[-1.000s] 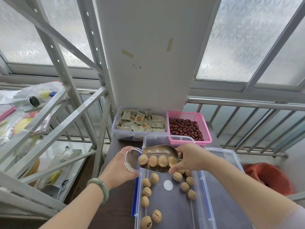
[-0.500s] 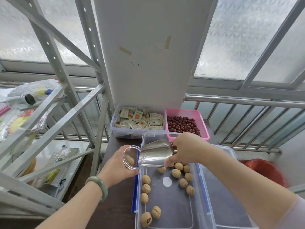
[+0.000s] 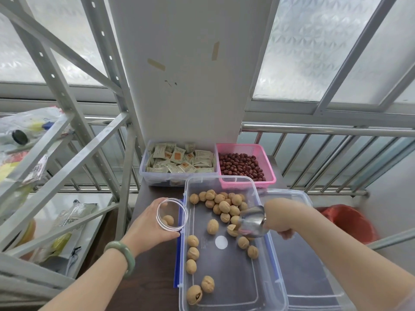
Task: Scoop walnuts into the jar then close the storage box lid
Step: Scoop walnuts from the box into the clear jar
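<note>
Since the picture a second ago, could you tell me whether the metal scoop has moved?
Yes. The metal scoop has left the jar mouth and gone right and down into the storage box, among the walnuts.

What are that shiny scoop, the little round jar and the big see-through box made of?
The scoop looks like polished metal, probably steel: silvery, with mirror-like reflections. The jar is clear and colourless; a walnut shows through it, but glass or plastic I cannot tell. The storage box looks like clear plastic: thin, slightly cloudy walls with blue clip latches along its sides.
</note>
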